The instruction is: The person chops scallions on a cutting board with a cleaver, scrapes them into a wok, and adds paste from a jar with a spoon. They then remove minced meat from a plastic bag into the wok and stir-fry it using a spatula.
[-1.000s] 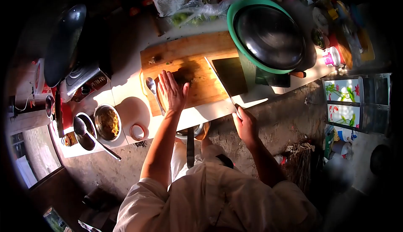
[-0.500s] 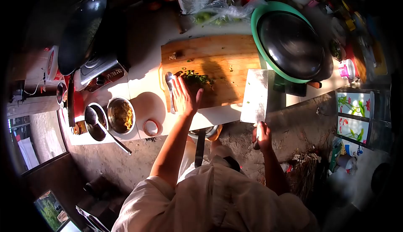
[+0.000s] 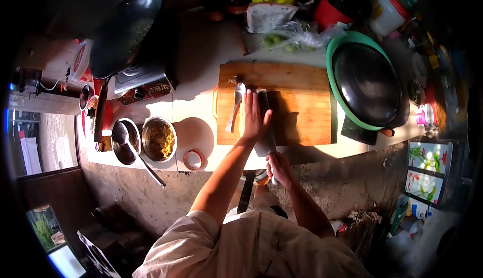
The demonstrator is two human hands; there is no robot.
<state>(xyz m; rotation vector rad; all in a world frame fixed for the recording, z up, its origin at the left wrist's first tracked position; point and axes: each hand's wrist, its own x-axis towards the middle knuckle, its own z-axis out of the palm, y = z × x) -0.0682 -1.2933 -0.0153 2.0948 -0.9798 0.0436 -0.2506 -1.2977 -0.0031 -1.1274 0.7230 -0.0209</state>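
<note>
A wooden cutting board (image 3: 307, 96) lies on the white counter, with a metal spoon (image 3: 235, 108) near its left side. My left hand (image 3: 255, 119) is stretched flat over the board, fingers straight, just right of the spoon. My right hand (image 3: 282, 169) grips the handle of a cleaver (image 3: 266, 139) at the board's front edge. The cleaver's blade is tilted and seen nearly edge-on, close against my left hand, which partly hides it. Small pale bits (image 3: 233, 80) sit at the board's upper left. Whatever lies between palm and blade is hidden.
To the left are a bowl of yellow food (image 3: 160, 139), a bowl holding a ladle (image 3: 121, 133), a tape-like ring (image 3: 192, 160) and a wok (image 3: 128, 31) over a stove (image 3: 143, 84). At right, a dark lid covers a green basin (image 3: 334, 64). Bagged greens (image 3: 282, 41) lie behind.
My right hand has brought the cleaver leftward onto the board, beside my left hand. The chopped greens seen on the board earlier no longer show. The whole view has shifted somewhat.
</note>
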